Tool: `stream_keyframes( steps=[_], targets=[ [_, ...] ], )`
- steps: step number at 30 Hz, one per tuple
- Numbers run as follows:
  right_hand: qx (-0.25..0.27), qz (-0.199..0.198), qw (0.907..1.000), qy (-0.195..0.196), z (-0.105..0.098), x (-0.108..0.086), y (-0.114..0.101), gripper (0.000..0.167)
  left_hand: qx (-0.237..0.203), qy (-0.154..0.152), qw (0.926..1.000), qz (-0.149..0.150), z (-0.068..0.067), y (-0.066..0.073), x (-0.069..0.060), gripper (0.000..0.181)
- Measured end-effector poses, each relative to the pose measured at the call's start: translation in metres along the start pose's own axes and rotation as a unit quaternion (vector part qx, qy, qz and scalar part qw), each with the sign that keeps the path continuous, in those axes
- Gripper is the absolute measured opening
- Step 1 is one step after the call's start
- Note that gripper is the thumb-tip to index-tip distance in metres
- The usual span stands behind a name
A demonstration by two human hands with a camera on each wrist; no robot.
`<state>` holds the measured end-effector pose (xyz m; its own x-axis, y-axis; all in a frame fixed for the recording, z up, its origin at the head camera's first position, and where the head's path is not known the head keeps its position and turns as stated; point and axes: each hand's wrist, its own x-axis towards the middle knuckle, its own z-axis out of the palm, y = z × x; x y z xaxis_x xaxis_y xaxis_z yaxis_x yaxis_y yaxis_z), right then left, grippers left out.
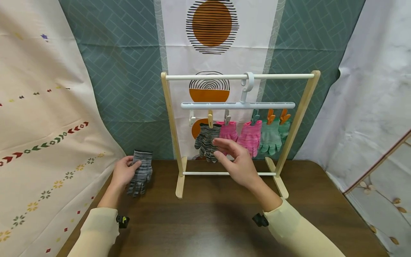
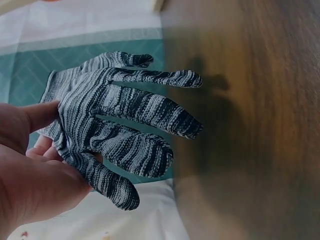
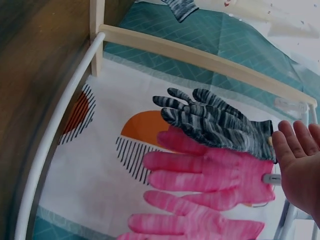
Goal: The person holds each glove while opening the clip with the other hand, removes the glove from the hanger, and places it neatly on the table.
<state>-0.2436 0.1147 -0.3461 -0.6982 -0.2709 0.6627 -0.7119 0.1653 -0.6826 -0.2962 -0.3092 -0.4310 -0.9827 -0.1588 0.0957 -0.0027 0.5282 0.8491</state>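
My left hand (image 1: pixel 124 171) pinches a black-and-grey knit glove (image 1: pixel 142 173) between thumb and fingers; in the left wrist view the glove (image 2: pixel 120 110) dangles with its fingers spread. In front of the rack my right hand (image 1: pixel 237 162) holds nothing, its fingers extended and a little bent. Beside it hangs a second black-and-grey glove (image 1: pixel 207 141) from a yellow clip (image 1: pixel 210 119). Pink gloves (image 1: pixel 250 137) and green gloves (image 1: pixel 270 135) hang further right, held by grey, teal and orange clips. At the left end of the hanger is a white clip (image 1: pixel 192 117) with no glove on it.
A white clip hanger (image 1: pixel 237 105) hooks over the top rod of a wooden rack (image 1: pixel 170 117). The rack's feet stand on a brown table (image 1: pixel 199 221). Patterned cloths surround the table, with a green-and-white one (image 1: pixel 128 71) at the back.
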Motion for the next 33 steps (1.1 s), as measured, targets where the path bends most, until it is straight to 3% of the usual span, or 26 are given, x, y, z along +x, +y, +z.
stream_keyframes(
  steps=[9,15,30,33],
  targets=[
    [-0.014,0.005,0.9999,0.008,-0.006,-0.010,0.005,0.040,0.020,-0.022,0.9992,-0.027,0.002,-0.021,0.017,0.054],
    [-0.033,-0.001,0.9994,0.013,-0.010,-0.014,0.006,0.039,0.072,-0.023,0.9969,-0.022,0.004,-0.034,0.026,0.053],
    [-0.073,0.004,0.9971,0.022,-0.020,-0.020,0.011,0.041,0.206,-0.017,0.9784,0.001,0.005,-0.069,0.037,0.050],
    [-0.078,0.003,0.9967,0.024,-0.021,-0.021,0.012,0.041,0.220,-0.026,0.9750,-0.015,0.006,-0.071,0.035,0.052]
  ],
)
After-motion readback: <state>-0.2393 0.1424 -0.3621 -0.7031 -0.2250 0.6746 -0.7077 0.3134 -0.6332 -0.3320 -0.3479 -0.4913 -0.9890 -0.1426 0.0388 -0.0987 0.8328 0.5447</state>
